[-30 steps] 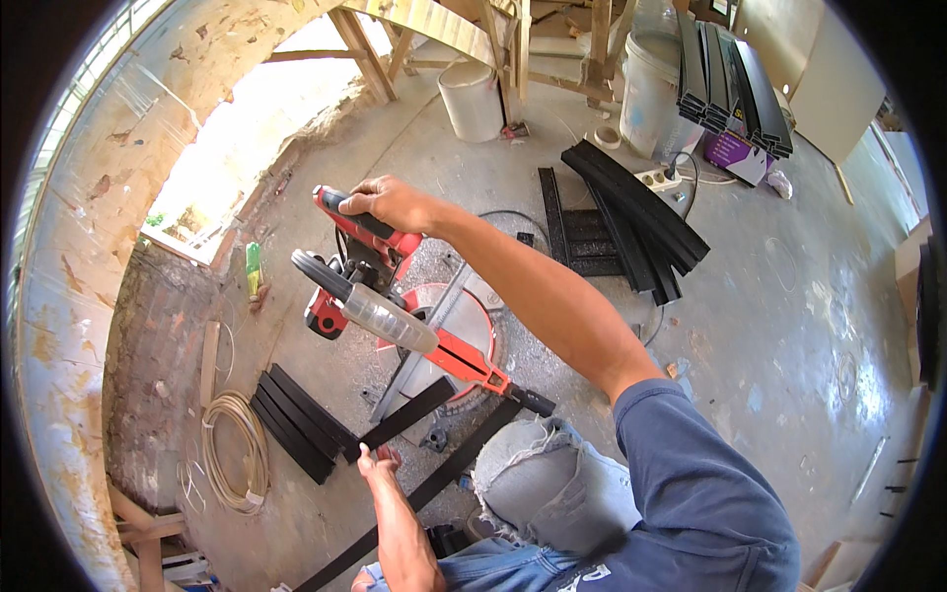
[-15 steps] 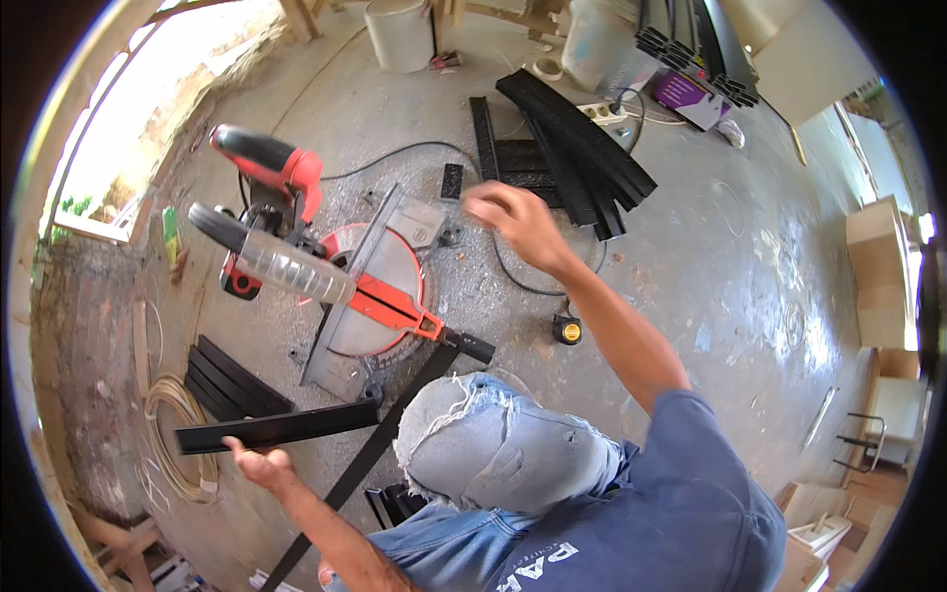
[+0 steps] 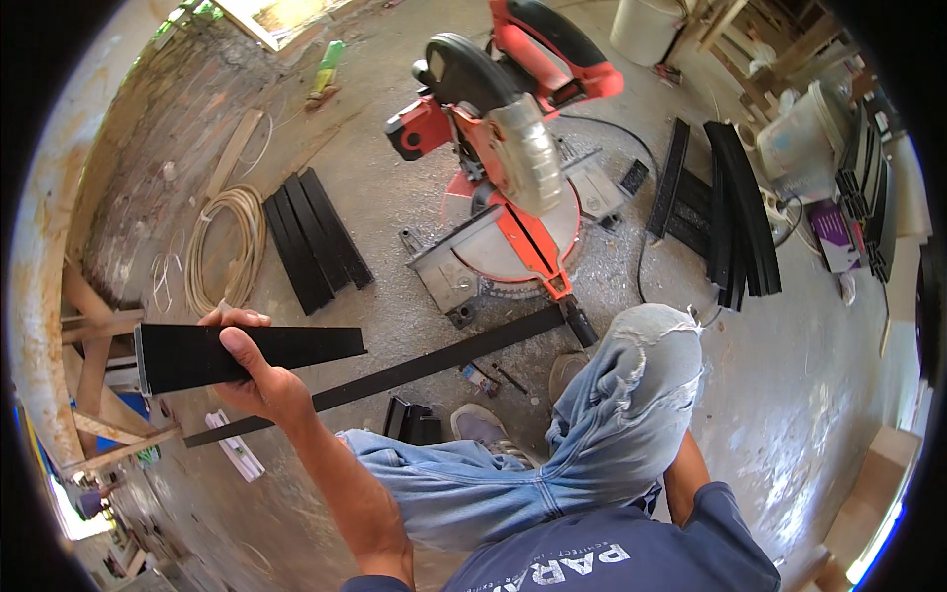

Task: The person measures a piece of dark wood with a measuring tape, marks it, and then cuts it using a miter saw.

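Observation:
A short black strip [image 3: 306, 347] lies in my left hand [image 3: 268, 390], its thumb across the near face and its fingers behind. One end of the strip points at the left rim, the other toward the saw. Of my right arm [image 3: 687, 468] only a part shows; the hand is hidden behind my raised knee. Ahead stands a red and black mitre saw [image 3: 533, 237], its head up over the grey and red base. A long black strip [image 3: 434, 367] runs along the floor below the saw's handle. Several similar strips [image 3: 316, 242] lie side by side beyond my left hand.
A coil of beige hose [image 3: 229, 261] lies at the left, near wooden framing [image 3: 94, 395]. More black strips [image 3: 745, 212] are piled right of the saw, with its cable [image 3: 641, 261] between. A white bucket [image 3: 646, 32] stands behind. Black offcuts [image 3: 411, 422] sit by my shoe.
The view has swung left. My left hand has lifted the short strip nearer, now with the thumb over it. My right hand has drawn back from beside the saw and out of sight.

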Available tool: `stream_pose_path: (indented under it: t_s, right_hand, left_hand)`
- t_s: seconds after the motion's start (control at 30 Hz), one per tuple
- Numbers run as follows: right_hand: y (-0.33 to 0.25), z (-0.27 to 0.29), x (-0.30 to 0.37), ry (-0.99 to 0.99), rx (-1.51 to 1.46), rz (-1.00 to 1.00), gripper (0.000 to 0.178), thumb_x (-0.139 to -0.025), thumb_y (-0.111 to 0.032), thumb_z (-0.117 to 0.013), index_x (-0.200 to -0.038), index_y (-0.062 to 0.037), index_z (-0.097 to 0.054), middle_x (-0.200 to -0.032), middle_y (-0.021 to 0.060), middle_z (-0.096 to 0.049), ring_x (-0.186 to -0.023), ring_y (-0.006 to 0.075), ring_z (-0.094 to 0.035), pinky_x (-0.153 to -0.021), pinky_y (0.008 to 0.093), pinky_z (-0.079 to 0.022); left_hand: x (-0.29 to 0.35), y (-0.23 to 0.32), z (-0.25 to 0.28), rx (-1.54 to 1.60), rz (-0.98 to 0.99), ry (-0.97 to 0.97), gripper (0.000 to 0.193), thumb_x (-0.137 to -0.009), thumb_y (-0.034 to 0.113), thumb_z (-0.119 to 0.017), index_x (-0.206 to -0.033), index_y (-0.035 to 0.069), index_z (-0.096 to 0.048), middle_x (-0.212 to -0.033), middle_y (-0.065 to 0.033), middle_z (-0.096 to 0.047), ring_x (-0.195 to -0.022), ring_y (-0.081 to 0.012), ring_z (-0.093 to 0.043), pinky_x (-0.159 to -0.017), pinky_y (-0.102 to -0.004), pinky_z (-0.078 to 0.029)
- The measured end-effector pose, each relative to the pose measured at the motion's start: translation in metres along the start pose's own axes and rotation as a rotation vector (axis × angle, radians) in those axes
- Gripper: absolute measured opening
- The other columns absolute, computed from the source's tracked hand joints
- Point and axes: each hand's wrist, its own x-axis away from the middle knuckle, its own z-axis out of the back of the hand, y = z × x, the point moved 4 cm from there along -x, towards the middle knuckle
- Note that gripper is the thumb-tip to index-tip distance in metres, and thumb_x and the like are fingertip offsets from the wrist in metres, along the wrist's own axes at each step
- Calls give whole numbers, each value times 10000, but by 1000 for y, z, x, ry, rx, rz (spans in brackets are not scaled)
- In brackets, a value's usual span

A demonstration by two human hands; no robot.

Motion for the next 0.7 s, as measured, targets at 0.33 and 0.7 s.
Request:
stream_pose_path:
  t_s: [0.33,0.7]
  right_hand:
    - [29,123,-36,247,-880,-323,488,-958,-368,-649,-1300,-30,-568,-1141,71,-667,-894,147,-626,-730,260,-487]
    - [-262,351,-47,186,-1165,735,681,-826,-333,-669,-1388,0,-479,-1115,141,-634,-845,195,-614,-755,341,-509]
  left_hand:
    - [-17,14,-6,360,115,44,271,-1072,250,-530,-1137,-12,-554,-850,-100,-632,-793,-211,-622,-817,-373,-523]
    - [4,2,-67,648,419,-202,171,-1033,167,-593,-1037,-4,-599,-767,-78,-607,-702,-183,-606,-678,-355,-509]
